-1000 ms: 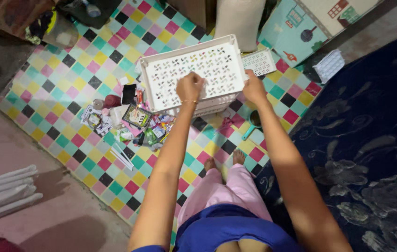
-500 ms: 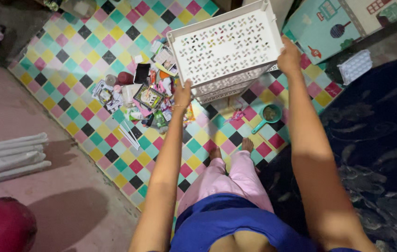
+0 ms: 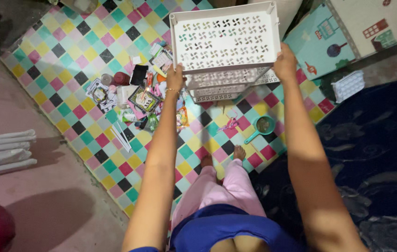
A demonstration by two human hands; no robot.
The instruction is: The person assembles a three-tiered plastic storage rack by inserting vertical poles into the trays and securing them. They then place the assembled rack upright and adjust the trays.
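1. White perforated basket (image 3: 225,39): plastic, rectangular, pinwheel-pattern holes in the base. It is held up in the air with the base turned toward the camera, above the checkered play mat (image 3: 67,60).
2. Left hand (image 3: 175,80): fingers closed on the basket's near left corner.
3. Right hand (image 3: 285,64): fingers wrapped on the near right corner; both arms are stretched forward.
4. Step in hand, as a judgement: the basket appears upended, its contents lying below. Setting it down calls for a free patch of mat, since the heap sits close under its left side.
5. Pile of small items (image 3: 135,100): cards, packets, a dark pouch and a round red tin, scattered on the mat below and left of the basket.
6. Teal strainer (image 3: 261,126) and a pink scrap (image 3: 230,124): on the mat beneath the right arm, apart from the pile.
7. Bare feet (image 3: 238,152): on the mat, near the strainer.
8. Dark blue rug (image 3: 376,154): at the right.
9. White poles (image 3: 2,151): on the floor at the left.
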